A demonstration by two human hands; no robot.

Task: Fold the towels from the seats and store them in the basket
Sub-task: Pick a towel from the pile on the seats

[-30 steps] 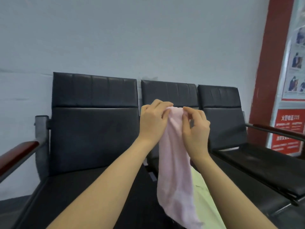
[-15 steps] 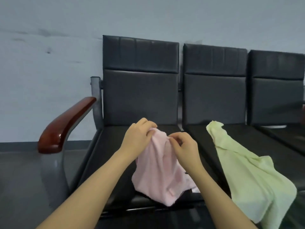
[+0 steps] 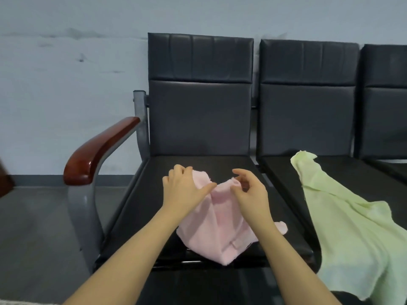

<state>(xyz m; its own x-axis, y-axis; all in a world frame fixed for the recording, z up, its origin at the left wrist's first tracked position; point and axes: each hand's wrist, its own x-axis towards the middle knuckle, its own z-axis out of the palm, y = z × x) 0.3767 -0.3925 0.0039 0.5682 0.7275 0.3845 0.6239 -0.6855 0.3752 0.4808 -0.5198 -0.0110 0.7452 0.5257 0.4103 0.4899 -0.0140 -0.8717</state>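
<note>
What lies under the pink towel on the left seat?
The pink towel rests on the black seat cushion of the leftmost chair. Whatever lies directly beneath its bunched folds is covered; nothing else shows at its edges.
</note>
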